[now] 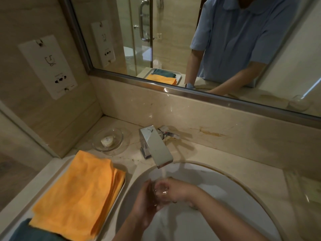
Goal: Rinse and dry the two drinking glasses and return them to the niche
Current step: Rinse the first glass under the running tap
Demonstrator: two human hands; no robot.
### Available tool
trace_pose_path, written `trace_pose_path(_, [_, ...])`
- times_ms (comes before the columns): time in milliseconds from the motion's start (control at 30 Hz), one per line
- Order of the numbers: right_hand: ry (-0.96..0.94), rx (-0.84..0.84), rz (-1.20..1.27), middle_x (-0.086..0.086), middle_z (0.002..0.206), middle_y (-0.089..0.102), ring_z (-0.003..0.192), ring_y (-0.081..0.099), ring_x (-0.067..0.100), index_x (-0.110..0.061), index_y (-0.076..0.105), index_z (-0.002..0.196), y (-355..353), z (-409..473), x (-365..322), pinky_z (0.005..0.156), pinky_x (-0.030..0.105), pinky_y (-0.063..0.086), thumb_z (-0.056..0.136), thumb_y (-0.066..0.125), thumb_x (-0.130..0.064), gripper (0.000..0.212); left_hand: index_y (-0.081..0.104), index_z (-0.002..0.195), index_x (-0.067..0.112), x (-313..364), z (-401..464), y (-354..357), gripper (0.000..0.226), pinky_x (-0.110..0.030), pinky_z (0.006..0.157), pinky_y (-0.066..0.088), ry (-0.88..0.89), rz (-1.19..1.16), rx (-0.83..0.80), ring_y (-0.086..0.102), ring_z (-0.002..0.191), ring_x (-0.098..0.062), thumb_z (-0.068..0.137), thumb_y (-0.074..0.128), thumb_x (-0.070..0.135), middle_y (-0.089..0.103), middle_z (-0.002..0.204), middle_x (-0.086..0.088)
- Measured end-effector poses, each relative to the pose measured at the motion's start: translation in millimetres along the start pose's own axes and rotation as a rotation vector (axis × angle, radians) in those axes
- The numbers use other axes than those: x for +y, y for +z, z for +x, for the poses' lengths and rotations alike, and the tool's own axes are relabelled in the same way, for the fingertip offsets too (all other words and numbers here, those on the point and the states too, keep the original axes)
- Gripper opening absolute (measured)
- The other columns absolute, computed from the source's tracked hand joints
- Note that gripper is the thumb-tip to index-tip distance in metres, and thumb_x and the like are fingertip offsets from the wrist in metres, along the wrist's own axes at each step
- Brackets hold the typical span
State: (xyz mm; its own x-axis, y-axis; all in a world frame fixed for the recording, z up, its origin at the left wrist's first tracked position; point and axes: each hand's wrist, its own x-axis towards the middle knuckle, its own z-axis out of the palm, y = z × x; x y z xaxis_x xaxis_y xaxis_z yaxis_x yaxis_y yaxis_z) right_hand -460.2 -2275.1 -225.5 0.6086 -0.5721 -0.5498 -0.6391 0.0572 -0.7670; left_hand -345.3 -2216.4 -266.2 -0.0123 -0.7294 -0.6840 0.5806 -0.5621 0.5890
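Note:
A clear drinking glass (161, 190) is held over the white sink (225, 185), right under the thin stream of water from the chrome tap (156, 146). My left hand (145, 206) cups it from the left and below. From the other side, my right hand (178, 189) wraps around it. The glass is tilted and partly hidden by my fingers. A second clear glass (299, 187), blurred, stands on the counter at the right of the sink.
A white tray (119, 197) left of the sink carries folded orange cloths (78, 193) and a teal cloth (29, 232). A glass soap dish (108, 141) with a small soap sits behind it. The mirror above shows a person in a blue shirt.

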Motion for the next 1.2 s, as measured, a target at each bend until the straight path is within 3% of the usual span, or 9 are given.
trace_pose_path(167, [0.184, 0.052, 0.687, 0.004, 0.067, 0.066, 0.055, 0.064, 0.013, -0.004, 0.067, 0.088, 3, 7, 5, 0.05, 0.022, 0.054, 0.088, 0.054, -0.001, 0.014, 0.067, 0.104, 0.001, 1, -3, 0, 0.054, -0.04, 0.082, 0.051, 0.072, -0.016, -0.041, 0.069, 0.082, -0.024, 0.096, 0.028, 0.037, 0.072, 0.098, -0.017])
trace_pose_path(267, [0.258, 0.141, 0.933, 0.007, 0.061, 0.068, 0.052, 0.065, 0.016, -0.003, 0.068, 0.076, 8, 5, 4, 0.048, 0.024, 0.056, 0.089, 0.051, 0.001, 0.021, 0.068, 0.093, 0.008, 3, -7, 4, 0.04, -0.032, 0.071, 0.05, 0.13, 0.131, 0.03, 0.066, 0.069, -0.014, 0.094, 0.036, 0.032, 0.074, 0.079, -0.007])
trace_pose_path(367, [0.312, 0.331, 1.09, 0.012, 0.06, 0.064, 0.055, 0.06, 0.021, 0.002, 0.063, 0.071, 15, 5, 9, 0.043, 0.024, 0.054, 0.089, 0.041, 0.004, 0.028, 0.065, 0.102, 0.007, 4, -6, 6, 0.038, -0.028, 0.064, 0.049, 0.124, 0.223, 0.124, 0.064, 0.068, -0.016, 0.093, 0.038, 0.032, 0.071, 0.083, -0.01])
trace_pose_path(533, [0.293, 0.656, 0.941, 0.01, 0.065, 0.068, 0.063, 0.062, 0.024, -0.004, 0.063, 0.064, 25, 5, 15, 0.066, 0.031, 0.049, 0.092, 0.042, -0.009, 0.036, 0.056, 0.112, 0.009, 5, -4, 14, 0.034, -0.029, 0.058, 0.05, 0.108, 0.172, 0.216, 0.058, 0.066, -0.022, 0.095, 0.039, 0.033, 0.062, 0.084, -0.014])
trace_pose_path(700, [0.156, 0.894, 0.684, 0.004, 0.088, 0.065, 0.082, 0.061, 0.019, -0.015, 0.061, 0.089, 41, 0, 14, 0.067, 0.027, 0.044, 0.093, 0.051, -0.036, 0.023, 0.057, 0.112, 0.011, 8, -3, 19, 0.035, -0.033, 0.061, 0.054, 0.021, 0.087, 0.215, 0.059, 0.063, -0.021, 0.095, 0.041, 0.038, 0.062, 0.081, -0.011])
trace_pose_path(767, [0.11, 0.859, 0.739, 0.002, 0.112, 0.058, 0.103, 0.057, 0.018, -0.017, 0.056, 0.111, 45, 1, 15, 0.081, 0.025, 0.042, 0.09, 0.057, -0.035, 0.028, 0.058, 0.114, 0.007, 11, -6, 20, 0.044, -0.038, 0.069, 0.053, -0.045, 0.002, 0.18, 0.059, 0.064, -0.024, 0.097, 0.035, 0.04, 0.062, 0.078, -0.014])
trace_pose_path(867, [0.056, 0.704, 0.848, 0.002, 0.126, 0.048, 0.112, 0.053, 0.017, -0.024, 0.045, 0.128, 47, -2, 12, 0.079, 0.02, 0.044, 0.087, 0.063, -0.028, 0.046, 0.056, 0.116, 0.0, 14, -14, 23, 0.052, -0.044, 0.083, 0.049, -0.118, -0.166, 0.1, 0.061, 0.093, -0.034, 0.099, 0.025, 0.038, 0.064, 0.105, -0.024])
trace_pose_path(1033, [-0.039, 0.627, 0.854, 0.0, 0.127, 0.05, 0.115, 0.051, 0.013, -0.026, 0.038, 0.133, 47, -8, 16, 0.084, 0.016, 0.046, 0.078, 0.073, -0.011, 0.067, 0.063, 0.099, 0.002, 4, -16, 19, 0.045, -0.03, 0.051, 0.056, -0.133, -0.313, 0.046, 0.068, 0.072, -0.028, 0.096, 0.027, 0.03, 0.073, 0.074, -0.015])
trace_pose_path(1200, [-0.023, 0.553, 0.692, -0.009, 0.12, 0.048, 0.103, 0.05, -0.004, -0.032, 0.036, 0.126, 48, -4, 15, 0.078, 0.007, 0.042, 0.071, 0.08, -0.014, 0.073, 0.059, 0.096, 0.001, -7, -23, 12, 0.045, -0.036, 0.041, 0.056, -0.201, -0.396, -0.039, 0.07, 0.057, -0.031, 0.094, 0.033, 0.037, 0.072, 0.072, -0.021])
